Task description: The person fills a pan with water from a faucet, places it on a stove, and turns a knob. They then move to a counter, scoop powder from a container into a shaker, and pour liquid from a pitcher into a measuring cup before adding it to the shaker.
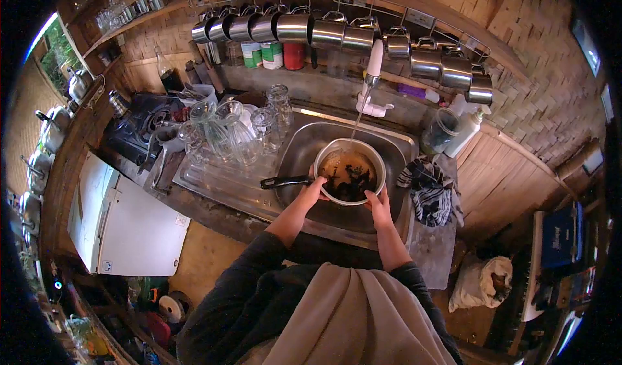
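Observation:
A steel saucepan [365, 152] with a black handle [283, 182] sits in the metal sink [304, 146]. It holds brownish water and dark leafy bits. My left hand [313, 190] grips the pan's near left rim. My right hand [378, 203] holds the near right rim. A thin stream of water runs from the white tap [373, 67] into the pan.
Upturned glasses and jars [236, 128] crowd the draining board left of the sink. A checked cloth [429, 190] lies to the right, beside a jar [440, 130] and a white bottle [468, 126]. Steel mugs [327, 33] hang overhead. A gas stove [139, 128] stands at the far left.

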`<move>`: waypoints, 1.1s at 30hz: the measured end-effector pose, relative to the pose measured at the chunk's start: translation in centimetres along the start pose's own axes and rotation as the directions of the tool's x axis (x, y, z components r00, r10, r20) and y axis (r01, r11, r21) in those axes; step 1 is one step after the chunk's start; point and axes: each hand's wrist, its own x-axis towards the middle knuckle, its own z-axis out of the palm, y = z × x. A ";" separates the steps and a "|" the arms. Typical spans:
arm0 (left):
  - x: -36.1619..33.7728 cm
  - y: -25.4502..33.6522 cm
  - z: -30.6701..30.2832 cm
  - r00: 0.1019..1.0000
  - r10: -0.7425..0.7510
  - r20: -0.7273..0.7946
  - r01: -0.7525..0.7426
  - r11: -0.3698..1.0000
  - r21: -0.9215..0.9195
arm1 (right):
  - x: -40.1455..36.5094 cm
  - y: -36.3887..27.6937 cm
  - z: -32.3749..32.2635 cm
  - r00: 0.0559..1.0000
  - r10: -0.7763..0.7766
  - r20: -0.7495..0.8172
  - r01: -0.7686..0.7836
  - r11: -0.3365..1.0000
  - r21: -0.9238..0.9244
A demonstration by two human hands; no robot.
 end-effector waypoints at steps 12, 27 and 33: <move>0.7 -0.9 -0.6 0.996 -0.085 -0.010 0.085 0.996 -0.018 | 0.5 1.1 0.3 0.993 -0.115 -0.015 0.115 0.993 0.001; 0.9 -1.1 -0.6 0.993 -0.116 -0.034 0.115 0.993 -0.040 | 0.4 1.0 0.2 0.996 -0.084 0.002 0.084 0.996 0.008; 0.7 -0.9 -0.3 0.998 -0.047 -0.041 0.045 0.998 -0.048 | 0.3 0.6 0.4 0.997 -0.070 -0.007 0.070 0.997 0.017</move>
